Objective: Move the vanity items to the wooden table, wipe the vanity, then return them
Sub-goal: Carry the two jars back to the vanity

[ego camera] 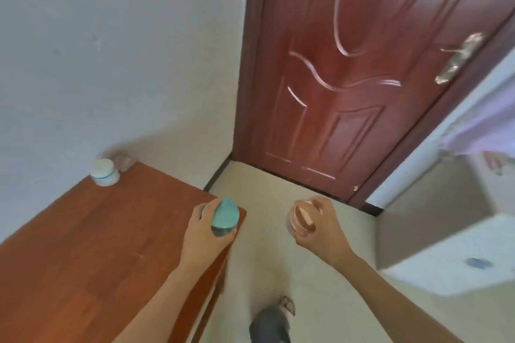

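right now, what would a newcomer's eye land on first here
The two hands in the middle: the left hand grips a teal-lidded jar at the right-hand corner of the wooden table, and the right hand holds a pink jar over the pale floor. Behind them the red-brown door fills the upper right, and a white jar sits at the table's far corner by the wall.

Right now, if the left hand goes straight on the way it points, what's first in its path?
Nothing close: the left hand, gripping the teal-lidded jar, points past the corner of the wooden table, over floor, toward the red-brown door. The door looks first, though depth is unclear.
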The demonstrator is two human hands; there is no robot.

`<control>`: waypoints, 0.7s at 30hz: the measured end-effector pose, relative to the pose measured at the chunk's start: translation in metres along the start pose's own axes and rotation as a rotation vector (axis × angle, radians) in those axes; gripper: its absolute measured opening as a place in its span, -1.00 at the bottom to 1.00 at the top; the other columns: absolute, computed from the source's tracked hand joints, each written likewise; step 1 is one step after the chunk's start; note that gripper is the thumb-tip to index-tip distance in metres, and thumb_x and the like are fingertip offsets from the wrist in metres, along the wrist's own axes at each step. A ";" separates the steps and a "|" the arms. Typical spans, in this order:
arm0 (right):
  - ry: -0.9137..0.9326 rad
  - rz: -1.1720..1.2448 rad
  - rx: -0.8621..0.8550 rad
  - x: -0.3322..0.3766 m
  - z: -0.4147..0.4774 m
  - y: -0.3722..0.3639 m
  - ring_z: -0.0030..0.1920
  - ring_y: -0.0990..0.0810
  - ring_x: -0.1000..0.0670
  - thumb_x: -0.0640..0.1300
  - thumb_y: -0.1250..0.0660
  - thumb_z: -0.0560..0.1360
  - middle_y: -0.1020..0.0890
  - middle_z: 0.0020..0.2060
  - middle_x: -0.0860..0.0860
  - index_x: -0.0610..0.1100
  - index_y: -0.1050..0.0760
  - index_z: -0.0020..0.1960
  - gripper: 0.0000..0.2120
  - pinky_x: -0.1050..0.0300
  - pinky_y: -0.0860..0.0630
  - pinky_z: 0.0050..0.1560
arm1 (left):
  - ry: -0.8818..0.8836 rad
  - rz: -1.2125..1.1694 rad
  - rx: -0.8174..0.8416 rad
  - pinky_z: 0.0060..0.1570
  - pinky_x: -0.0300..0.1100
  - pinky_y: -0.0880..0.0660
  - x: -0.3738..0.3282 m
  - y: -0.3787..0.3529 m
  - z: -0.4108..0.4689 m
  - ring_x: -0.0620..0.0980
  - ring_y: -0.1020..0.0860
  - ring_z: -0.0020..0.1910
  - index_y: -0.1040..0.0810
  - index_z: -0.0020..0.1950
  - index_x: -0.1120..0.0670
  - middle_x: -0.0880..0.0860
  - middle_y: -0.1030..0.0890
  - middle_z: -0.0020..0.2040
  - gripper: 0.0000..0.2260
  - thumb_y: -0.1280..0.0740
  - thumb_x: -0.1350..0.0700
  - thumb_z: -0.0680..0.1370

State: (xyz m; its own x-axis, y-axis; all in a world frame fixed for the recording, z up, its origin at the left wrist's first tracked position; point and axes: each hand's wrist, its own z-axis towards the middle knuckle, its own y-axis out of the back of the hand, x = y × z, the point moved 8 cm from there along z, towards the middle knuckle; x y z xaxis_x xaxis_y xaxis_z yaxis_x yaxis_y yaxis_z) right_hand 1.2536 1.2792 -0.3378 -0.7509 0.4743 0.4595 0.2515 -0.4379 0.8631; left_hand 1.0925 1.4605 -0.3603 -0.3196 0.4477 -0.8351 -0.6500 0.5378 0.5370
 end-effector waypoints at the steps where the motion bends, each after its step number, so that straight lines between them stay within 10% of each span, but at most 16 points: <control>1: -0.066 -0.005 0.009 -0.010 -0.025 0.008 0.01 -0.37 -0.09 -0.17 -0.40 0.35 -0.35 0.09 -0.02 0.09 -0.34 0.12 -0.58 -0.02 -0.47 0.04 | -0.051 -0.009 0.049 0.00 -0.28 -0.33 -0.012 -0.016 -0.005 0.00 -0.43 0.11 -0.40 0.31 0.06 0.01 -0.39 0.15 -0.41 -0.52 0.16 0.32; 4: -0.219 0.090 -0.156 -0.029 -0.093 0.059 -0.32 -0.25 -0.10 -0.32 -0.30 0.48 -0.28 -0.31 -0.19 -0.21 -0.30 -0.15 -0.83 0.09 -0.35 -0.34 | -0.172 -0.036 0.220 -0.01 -0.28 -0.34 -0.058 -0.070 -0.025 0.00 -0.46 0.06 -0.44 0.28 0.12 0.06 -0.44 0.11 -0.40 -0.53 0.16 0.28; 9: -0.440 0.106 -0.304 -0.068 -0.195 0.106 -0.28 -0.36 0.13 -0.44 -0.34 0.31 -0.34 -0.29 0.03 -0.32 -0.45 -0.12 -0.83 0.32 -0.38 -0.29 | -0.353 -0.152 0.432 0.02 -0.46 -0.28 -0.124 -0.141 -0.083 -0.17 -0.40 0.01 -0.46 0.26 0.14 -0.03 -0.40 0.05 -0.31 -0.27 -0.16 0.19; 12: -0.493 0.028 -0.364 -0.087 -0.244 0.129 -0.14 -0.45 0.00 -0.41 -0.40 0.27 -0.33 -0.11 0.13 0.08 -0.45 0.06 -0.48 0.23 -0.50 -0.13 | -0.397 -0.163 0.532 0.04 -0.48 -0.24 -0.153 -0.172 -0.116 -0.18 -0.40 0.03 -0.45 0.27 0.12 -0.01 -0.42 0.07 -0.35 -0.36 -0.08 0.21; 15: -0.647 -0.038 -0.374 -0.109 -0.302 0.151 0.06 -0.34 0.04 -0.22 -0.44 0.34 -0.24 0.08 0.15 0.04 -0.40 0.22 -0.50 0.18 -0.41 0.15 | -0.469 -0.143 0.604 0.03 -0.47 -0.25 -0.181 -0.200 -0.154 -0.14 -0.44 0.04 -0.45 0.28 0.10 0.05 -0.46 0.11 -0.37 -0.39 -0.02 0.22; 21: -0.554 -0.123 -0.586 -0.137 -0.418 0.206 0.02 -0.48 -0.18 -0.33 -0.46 0.23 -0.25 0.02 0.17 0.17 -0.39 0.10 -0.41 0.02 -0.59 -0.16 | -0.516 -0.151 0.632 0.01 -0.42 -0.30 -0.241 -0.256 -0.240 -0.16 -0.42 0.01 -0.43 0.29 0.09 0.01 -0.44 0.11 -0.34 -0.41 -0.09 0.23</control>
State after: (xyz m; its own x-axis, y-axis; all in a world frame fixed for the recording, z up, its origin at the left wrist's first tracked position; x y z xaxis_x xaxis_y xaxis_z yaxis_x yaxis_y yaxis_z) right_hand 1.1530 0.8051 -0.3104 -0.3023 0.7868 0.5382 -0.2888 -0.6137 0.7348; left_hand 1.1705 1.0429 -0.3248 0.1969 0.5272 -0.8266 -0.1017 0.8496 0.5176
